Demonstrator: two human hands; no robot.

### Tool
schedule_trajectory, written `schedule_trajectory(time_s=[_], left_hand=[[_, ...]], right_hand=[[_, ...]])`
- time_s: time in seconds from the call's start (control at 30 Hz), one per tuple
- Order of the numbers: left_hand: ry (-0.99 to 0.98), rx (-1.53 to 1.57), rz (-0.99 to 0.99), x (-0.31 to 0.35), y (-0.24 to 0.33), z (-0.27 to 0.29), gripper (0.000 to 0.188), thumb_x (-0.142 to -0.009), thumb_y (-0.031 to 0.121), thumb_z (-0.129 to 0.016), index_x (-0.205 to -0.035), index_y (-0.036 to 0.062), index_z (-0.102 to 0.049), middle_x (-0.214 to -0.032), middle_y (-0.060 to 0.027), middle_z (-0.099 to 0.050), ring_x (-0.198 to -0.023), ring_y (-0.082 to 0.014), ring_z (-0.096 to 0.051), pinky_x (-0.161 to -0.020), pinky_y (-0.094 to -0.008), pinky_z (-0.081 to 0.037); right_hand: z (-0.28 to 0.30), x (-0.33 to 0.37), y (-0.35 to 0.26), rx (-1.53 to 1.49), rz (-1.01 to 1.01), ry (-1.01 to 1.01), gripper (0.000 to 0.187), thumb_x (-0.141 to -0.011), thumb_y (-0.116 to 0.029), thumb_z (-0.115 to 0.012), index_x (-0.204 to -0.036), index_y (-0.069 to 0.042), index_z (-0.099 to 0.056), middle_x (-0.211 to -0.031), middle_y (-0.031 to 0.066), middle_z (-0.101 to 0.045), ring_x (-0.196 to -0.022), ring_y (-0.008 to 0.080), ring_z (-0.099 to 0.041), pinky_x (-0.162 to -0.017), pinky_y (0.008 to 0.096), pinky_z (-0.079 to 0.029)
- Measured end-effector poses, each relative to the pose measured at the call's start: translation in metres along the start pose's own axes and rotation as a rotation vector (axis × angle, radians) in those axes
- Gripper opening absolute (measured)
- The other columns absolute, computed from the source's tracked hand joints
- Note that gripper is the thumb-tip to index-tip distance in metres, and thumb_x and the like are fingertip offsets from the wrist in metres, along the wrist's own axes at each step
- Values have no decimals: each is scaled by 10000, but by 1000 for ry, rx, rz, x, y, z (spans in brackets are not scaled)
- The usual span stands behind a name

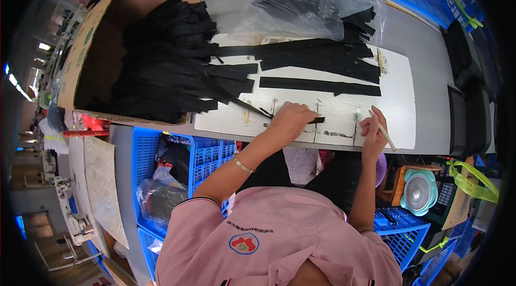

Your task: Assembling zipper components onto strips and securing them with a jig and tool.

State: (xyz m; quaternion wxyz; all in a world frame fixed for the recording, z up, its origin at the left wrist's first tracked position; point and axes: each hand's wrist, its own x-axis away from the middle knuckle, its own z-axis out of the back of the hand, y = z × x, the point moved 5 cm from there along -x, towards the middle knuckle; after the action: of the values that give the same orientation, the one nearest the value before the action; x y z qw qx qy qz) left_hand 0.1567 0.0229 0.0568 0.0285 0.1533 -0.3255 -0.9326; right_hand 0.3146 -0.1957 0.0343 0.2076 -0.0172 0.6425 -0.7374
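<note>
My left hand (291, 121) is closed over a black fabric strip (242, 103), pressing it to a white board (398, 98). A short end of the strip shows past my fingertips, and the rest runs back toward a pile of black strips (166, 60). Between the fingers of my right hand (372, 131) is a slim, pale marking pencil (388, 138), held at a slant above the board's near edge. Dark lines and smudges mark the board between my hands. Farther up it lie a single black strip (322, 85) and a fanned stack of black strips (322, 58).
The pile spills from a cardboard box (88, 55) on the left. A clear plastic bag (301, 1) of black material lies at the back. Blue crates (183, 173) stand below the grey table (430, 71); black bins (467, 71) line its right side, with a turquoise fan (420, 192) below.
</note>
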Motion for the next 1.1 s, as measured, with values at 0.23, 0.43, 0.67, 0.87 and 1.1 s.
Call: schedule_trajectory(time_s=[0.23, 0.43, 0.67, 0.87, 1.1], left_hand=[[25, 88, -20, -47, 38, -55, 208, -885, 116, -687, -1087, 80, -720, -939, -86, -691, -904, -310, -666, -775, -403, -525], [192, 28, -43, -36, 44, -50, 263, -854, 70, -713, -1116, 59, -720, -1060, -79, -693, -1024, -293, -619, -928, -423, -466], [284, -189, 95, 27, 30, -29, 316, -911, 102, -707, -1222, 49, -701, -1289, -92, -668, -1265, -301, -564, -1151, -514, -321], [281, -294, 272, 74, 11, -8, 473, -942, 201, -705, -1378, 43, -610, -1461, -124, -574, -1432, -320, -454, -1216, -614, -118], [275, -384, 412, 106, -11, 16, 579, -956, 284, -704, -1472, 80, -538, -1549, -127, -488, -1491, -338, -373, -1198, -664, -34]], right_hand=[[-25, 42, -33, 446, 411, -132, 278, -958, -75, -632, -1227, -23, -678, -1182, 140, -724, -1090, 308, -677, -929, 432, -493], [-16, 63, -18, 726, 543, -177, 457, -905, -87, -686, -1352, -57, -592, -1319, 110, -678, -1266, 275, -621, -1130, 506, -372], [20, 51, -6, 918, 503, -162, 495, -912, -89, -677, -1392, -85, -559, -1364, 58, -666, -1337, 263, -578, -1220, 578, -218], [24, 50, 5, 901, 503, -156, 467, -910, -56, -686, -1364, -86, -581, -1399, 54, -649, -1387, 263, -530, -1228, 557, -219], [25, 49, 11, 936, 530, -178, 370, -1005, -115, -589, -1375, -97, -581, -1413, 65, -637, -1391, 260, -523, -1224, 525, -273]])
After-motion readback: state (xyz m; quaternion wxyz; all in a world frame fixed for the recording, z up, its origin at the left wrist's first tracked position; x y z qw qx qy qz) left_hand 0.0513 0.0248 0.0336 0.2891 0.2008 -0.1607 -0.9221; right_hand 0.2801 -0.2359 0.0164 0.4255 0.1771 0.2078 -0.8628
